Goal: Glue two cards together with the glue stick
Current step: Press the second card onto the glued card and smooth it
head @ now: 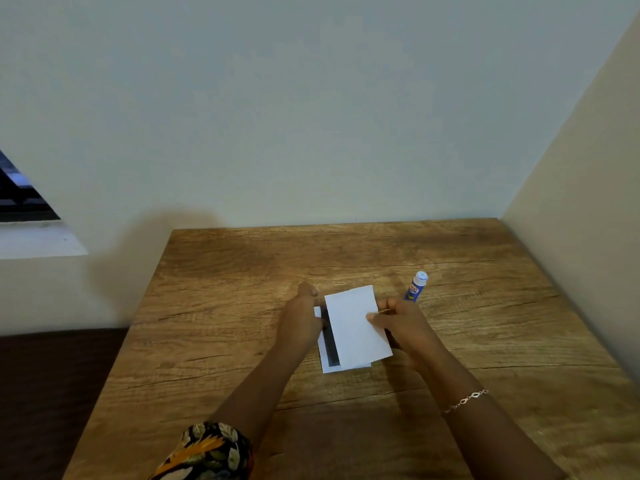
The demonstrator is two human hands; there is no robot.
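Note:
Two white cards lie near the middle of the wooden table (214, 334). The upper card (353, 323) is tilted and raised above the lower card (325, 362), casting a dark shadow on it. My right hand (398, 323) pinches the upper card's right edge, thumb on top. My left hand (301, 317) rests at the left edge of the lower card, fingers bent down on it. A blue and white glue stick (416, 286) stands capped just beyond my right hand, apart from both cards.
Walls close the table in at the back and on the right. A window sill (38, 240) lies far left. The table's left edge drops to a dark floor (52, 393).

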